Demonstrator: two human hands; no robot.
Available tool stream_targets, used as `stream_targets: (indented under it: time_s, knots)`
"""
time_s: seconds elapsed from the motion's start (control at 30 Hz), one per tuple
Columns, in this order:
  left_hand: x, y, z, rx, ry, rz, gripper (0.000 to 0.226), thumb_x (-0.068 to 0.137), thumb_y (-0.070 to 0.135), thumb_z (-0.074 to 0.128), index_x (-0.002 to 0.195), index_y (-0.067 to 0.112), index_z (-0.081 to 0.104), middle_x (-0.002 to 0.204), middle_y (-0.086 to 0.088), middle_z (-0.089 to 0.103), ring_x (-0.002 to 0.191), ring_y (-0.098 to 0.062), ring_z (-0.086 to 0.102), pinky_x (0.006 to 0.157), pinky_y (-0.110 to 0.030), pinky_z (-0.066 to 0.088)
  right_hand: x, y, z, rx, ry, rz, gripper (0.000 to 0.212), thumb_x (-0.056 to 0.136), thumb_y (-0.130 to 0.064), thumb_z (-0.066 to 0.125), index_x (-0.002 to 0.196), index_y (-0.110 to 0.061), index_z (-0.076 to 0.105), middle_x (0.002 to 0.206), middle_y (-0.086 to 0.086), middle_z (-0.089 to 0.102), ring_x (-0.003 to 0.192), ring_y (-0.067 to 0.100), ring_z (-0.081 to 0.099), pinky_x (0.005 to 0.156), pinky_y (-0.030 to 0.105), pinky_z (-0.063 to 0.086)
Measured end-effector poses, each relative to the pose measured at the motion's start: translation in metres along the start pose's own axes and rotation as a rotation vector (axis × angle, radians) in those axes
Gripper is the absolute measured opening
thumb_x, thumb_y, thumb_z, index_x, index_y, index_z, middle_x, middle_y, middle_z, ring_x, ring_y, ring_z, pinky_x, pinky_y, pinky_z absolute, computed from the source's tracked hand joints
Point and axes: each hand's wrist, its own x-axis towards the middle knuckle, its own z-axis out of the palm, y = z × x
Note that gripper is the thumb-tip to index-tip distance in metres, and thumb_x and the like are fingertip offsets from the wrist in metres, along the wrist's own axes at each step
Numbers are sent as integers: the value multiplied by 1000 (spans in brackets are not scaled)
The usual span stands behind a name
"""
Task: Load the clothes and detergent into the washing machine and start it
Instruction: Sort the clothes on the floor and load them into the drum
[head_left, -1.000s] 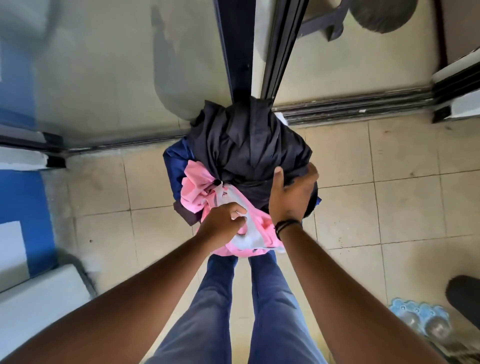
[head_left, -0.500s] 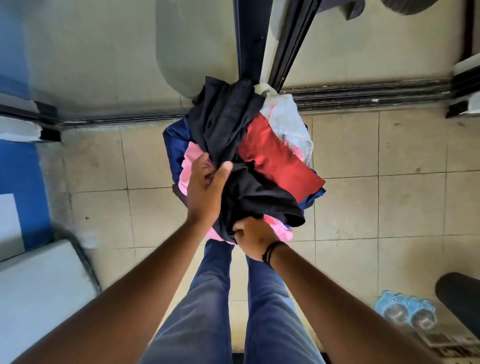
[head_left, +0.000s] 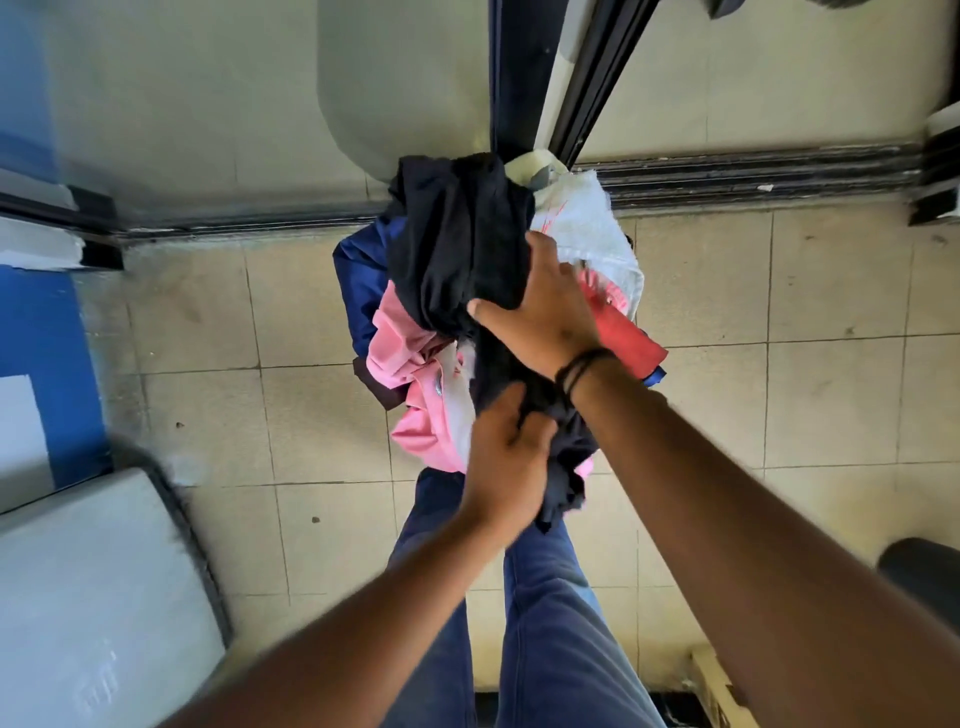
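While a white appliance top (head_left: 98, 597) fills the lower left corner beside a blue panel (head_left: 36, 332), the pile of clothes (head_left: 415, 364) sits heaped over the tiled floor (head_left: 753, 405), straight ahead of the person's legs in blue jeans (head_left: 550, 649). The 2 forearms reach forward from the bottom edge and meet over the pile. The left hand (head_left: 506, 462) is at the near edge, fingers curled into a dark garment (head_left: 457, 249) and gripping a bunched fold of it. That garment drapes up over a pink piece (head_left: 410, 343) and a navy one (head_left: 358, 270). The right hand (head_left: 545, 306) lies further out on top (a black band (head_left: 579, 366) circles its wrist), palm down, thumb spread leftward, its fingers pressed into the dark cloth; whether they grasp it I cannot tell. To its right show white (head_left: 587, 228) and red fabric (head_left: 623, 332).
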Motion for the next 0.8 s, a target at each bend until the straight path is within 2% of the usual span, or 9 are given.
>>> stream_targets:
  time_s: [0.07, 0.2, 0.27, 0.33, 0.43, 0.5, 0.63, 0.73, 0.8]
  knots:
    - [-24, -5, -2, 9, -89, -3, 11, 77, 10, 48, 70, 13, 40, 60, -8, 37, 59, -23, 31, 54, -45, 31, 17, 0, 15, -20, -97, 27, 97, 79, -34, 73, 154, -20, 14, 133, 17, 56, 120, 33, 56, 103, 40, 47]
    - [-29, -24, -35, 119, -117, 6, 22, 83, 26, 49, 70, 11, 39, 59, -1, 38, 58, -18, 34, 55, -49, 33, 22, 5, 37, -203, -93, -34, 83, 92, -14, 55, 158, -16, 5, 105, 16, 68, 98, 35, 66, 82, 35, 47]
    - [-11, -27, -52, 82, -16, 1, 29, 86, 37, 47, 65, 16, 43, 61, 3, 44, 60, -16, 41, 57, -48, 38, 15, 6, 34, -222, -64, -55, 71, 94, -14, 48, 157, -14, 15, 102, 16, 69, 98, 36, 65, 82, 35, 48]
    - [14, -28, -70, 52, 190, -33, 34, 87, 46, 44, 71, 20, 59, 72, 3, 61, 69, -18, 54, 68, -42, 45, 1, 3, 26, -159, 44, -140, 56, 92, -16, 45, 148, -12, 40, 112, 18, 70, 106, 38, 63, 91, 43, 51]
    - [48, -19, -92, -43, 463, -39, 44, 87, 65, 46, 87, 24, 60, 90, -3, 68, 88, -31, 65, 83, -51, 52, -45, -16, 18, 20, 252, -426, 36, 85, -13, 45, 116, -6, 64, 94, 11, 73, 85, 26, 65, 75, 34, 50]
    - [64, -2, -96, -90, 518, 30, 46, 87, 67, 49, 100, 23, 58, 98, 1, 64, 100, -29, 65, 94, -54, 52, -74, -17, 20, 161, 241, -476, 27, 82, -6, 45, 99, -7, 66, 80, 2, 67, 73, 17, 59, 67, 28, 44]
    - [90, 21, -89, -174, 265, 8, 44, 86, 48, 70, 118, 18, 64, 112, 6, 72, 108, -11, 67, 100, -37, 53, -95, 3, 29, -12, -213, -265, 21, 78, -19, 40, 79, -15, 60, 62, -3, 54, 64, 20, 55, 66, 40, 50]
    - [95, 22, -75, 279, 144, -50, 21, 86, 32, 72, 99, 15, 70, 85, 5, 72, 76, -7, 65, 70, -11, 46, -103, -4, 20, 9, -483, -271, 14, 74, -22, 44, 70, -22, 58, 62, -4, 60, 64, 14, 58, 67, 40, 52]
    - [84, 20, -61, 362, 174, -70, 13, 88, 19, 63, 82, 7, 61, 69, 1, 60, 61, -13, 51, 60, -25, 41, -100, -7, 4, -73, -644, -236, 16, 72, -28, 50, 71, -17, 62, 66, 0, 65, 67, 17, 62, 70, 42, 53]
